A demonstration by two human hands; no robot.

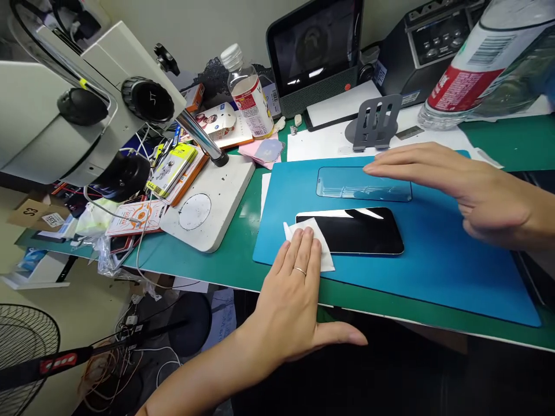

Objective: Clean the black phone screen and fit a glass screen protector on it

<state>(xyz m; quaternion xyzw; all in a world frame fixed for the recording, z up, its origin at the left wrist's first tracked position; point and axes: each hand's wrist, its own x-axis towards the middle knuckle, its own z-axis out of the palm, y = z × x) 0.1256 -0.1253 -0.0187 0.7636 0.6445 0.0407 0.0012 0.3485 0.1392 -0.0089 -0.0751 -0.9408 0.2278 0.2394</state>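
Note:
A smartphone [359, 232] with a dark, glossy screen lies face up on the blue mat [437, 277]. My left hand [290, 306], a ring on one finger, presses a white wipe [327, 260] flat onto the phone's left end. Its fingers are straight and its thumb sticks out to the right. Just behind the phone lies a clear screen protector [342, 184] with a dark border. My right hand [472, 185] hovers over the protector's right end, fingers stretched out and nothing in them.
A microscope [99, 104] on a white base [229, 190] stands at the left, with boxes and packets around it. Along the back are a drink bottle [251, 101], a smart display [316, 52], a grey phone stand [376, 122] and a large water bottle [468, 81].

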